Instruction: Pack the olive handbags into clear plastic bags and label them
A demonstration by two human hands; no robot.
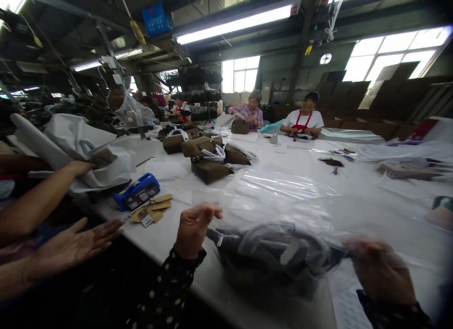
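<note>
A dark handbag (262, 263) with pale wrapped handles lies before me on the white table, inside a clear plastic bag (269, 206). At the handbag's left end, my left hand (194, 227) is closed in a pinch on the plastic bag's edge. My right hand (384, 267) is at the opposite end, smeared by motion, its fingers bent around the plastic there. The far part of the plastic bag lies wrinkled and shiny on the table. Blur hides the handbag's lower detail.
Brown handbags (208, 168) are piled farther back. A blue device (138, 192) and cardboard tags (154, 210) lie left. A co-worker's open hand (81, 244) reaches in nearby; another arm touches grey-white sheeting (106, 164). Two people work across the table (283, 178).
</note>
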